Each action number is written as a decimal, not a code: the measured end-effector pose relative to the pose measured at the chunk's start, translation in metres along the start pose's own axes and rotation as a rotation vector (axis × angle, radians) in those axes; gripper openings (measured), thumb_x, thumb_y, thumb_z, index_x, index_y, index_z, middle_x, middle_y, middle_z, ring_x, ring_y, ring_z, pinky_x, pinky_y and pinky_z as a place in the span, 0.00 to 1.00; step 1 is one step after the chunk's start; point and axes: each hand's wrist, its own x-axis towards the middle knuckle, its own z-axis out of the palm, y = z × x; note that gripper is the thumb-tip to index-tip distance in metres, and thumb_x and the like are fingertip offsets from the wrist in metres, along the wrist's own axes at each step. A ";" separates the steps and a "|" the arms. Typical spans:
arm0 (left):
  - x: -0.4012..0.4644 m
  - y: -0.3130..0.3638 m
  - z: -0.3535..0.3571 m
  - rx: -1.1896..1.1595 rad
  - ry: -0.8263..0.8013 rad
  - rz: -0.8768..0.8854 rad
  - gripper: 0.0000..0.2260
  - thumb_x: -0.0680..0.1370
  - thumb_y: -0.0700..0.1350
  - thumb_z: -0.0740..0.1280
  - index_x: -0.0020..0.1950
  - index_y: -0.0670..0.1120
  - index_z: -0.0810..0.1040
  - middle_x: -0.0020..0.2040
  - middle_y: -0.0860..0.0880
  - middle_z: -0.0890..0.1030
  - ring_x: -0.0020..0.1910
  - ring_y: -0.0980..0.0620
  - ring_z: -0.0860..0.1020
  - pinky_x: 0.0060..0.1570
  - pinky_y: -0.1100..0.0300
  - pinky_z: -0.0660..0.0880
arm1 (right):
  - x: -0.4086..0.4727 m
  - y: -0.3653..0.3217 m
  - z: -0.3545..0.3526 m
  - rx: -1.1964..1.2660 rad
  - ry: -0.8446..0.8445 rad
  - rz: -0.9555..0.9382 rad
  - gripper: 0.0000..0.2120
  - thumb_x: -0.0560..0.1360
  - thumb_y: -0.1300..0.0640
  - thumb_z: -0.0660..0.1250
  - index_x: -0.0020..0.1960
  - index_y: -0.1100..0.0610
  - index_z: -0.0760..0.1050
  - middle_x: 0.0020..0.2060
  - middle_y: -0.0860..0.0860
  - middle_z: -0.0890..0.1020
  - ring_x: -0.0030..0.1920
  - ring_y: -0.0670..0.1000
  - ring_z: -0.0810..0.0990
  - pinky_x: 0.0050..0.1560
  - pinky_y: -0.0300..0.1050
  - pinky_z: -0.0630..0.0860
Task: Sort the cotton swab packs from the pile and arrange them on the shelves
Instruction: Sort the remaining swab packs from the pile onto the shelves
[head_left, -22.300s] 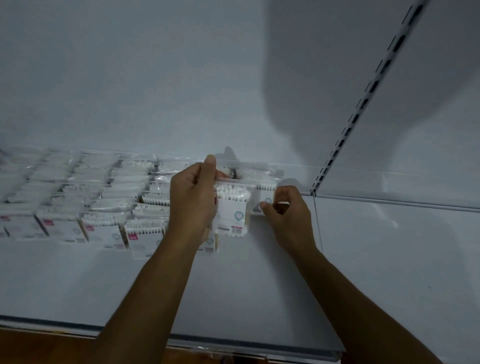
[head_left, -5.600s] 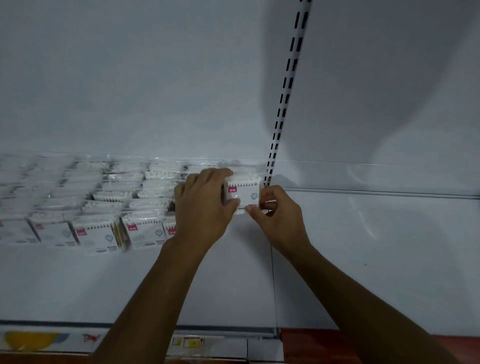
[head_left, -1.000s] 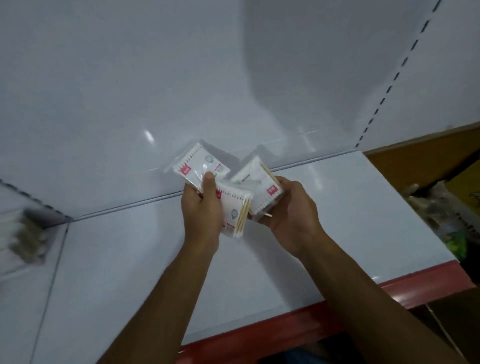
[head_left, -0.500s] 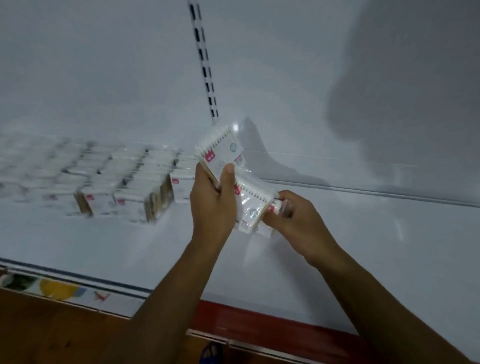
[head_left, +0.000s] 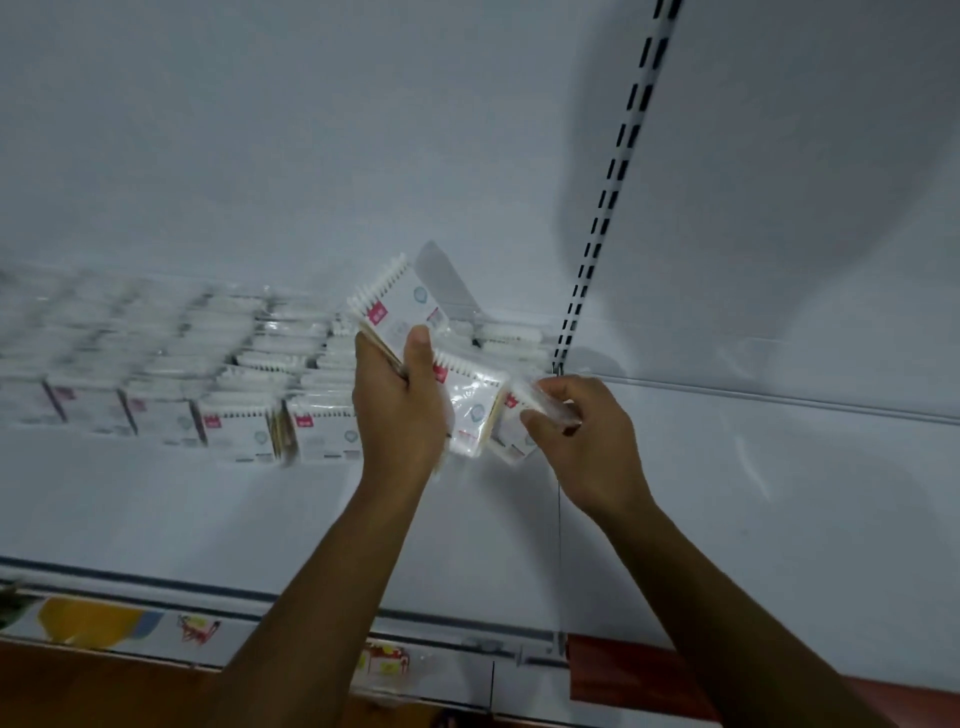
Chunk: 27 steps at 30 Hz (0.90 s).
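My left hand (head_left: 400, 410) grips a fanned bunch of cotton swab packs (head_left: 402, 306), clear bags with white labels and small red marks, held above the white shelf (head_left: 260, 519). One pack of the bunch (head_left: 472, 400) sticks out to the right. My right hand (head_left: 582, 441) pinches another pack (head_left: 511, 423) at that edge of the bunch. Behind and to the left, several rows of packs (head_left: 234, 374) stand on the shelf, reaching up to the back wall.
A slotted black-and-white upright (head_left: 608, 192) runs up the back wall just right of the hands. Right of it lies a second white shelf panel (head_left: 779, 493). The shelf front carries price strips (head_left: 197, 629) and a red edge (head_left: 649, 670).
The view has swung from the shelf on the right back to the stocked one. Both hands with the packs have come down closer to the right end of the rows.
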 end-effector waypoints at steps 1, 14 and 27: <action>0.002 0.000 -0.003 -0.010 -0.002 0.003 0.14 0.83 0.51 0.62 0.65 0.47 0.72 0.57 0.48 0.82 0.54 0.53 0.82 0.55 0.52 0.80 | 0.003 0.001 0.003 -0.072 0.006 -0.063 0.09 0.74 0.59 0.73 0.52 0.50 0.78 0.46 0.42 0.76 0.44 0.41 0.76 0.44 0.28 0.70; 0.003 0.003 -0.002 -0.030 -0.041 0.035 0.07 0.83 0.48 0.61 0.61 0.51 0.68 0.50 0.64 0.77 0.46 0.72 0.78 0.40 0.74 0.74 | 0.012 0.003 0.020 -0.237 0.198 -0.268 0.12 0.75 0.52 0.69 0.57 0.51 0.75 0.52 0.42 0.76 0.53 0.44 0.74 0.53 0.37 0.71; 0.013 0.000 -0.009 0.076 -0.064 0.038 0.06 0.80 0.54 0.64 0.55 0.55 0.73 0.55 0.52 0.79 0.52 0.61 0.78 0.51 0.60 0.78 | 0.005 -0.007 0.015 0.010 0.071 -0.120 0.11 0.73 0.59 0.75 0.53 0.54 0.77 0.51 0.48 0.78 0.45 0.43 0.79 0.40 0.26 0.72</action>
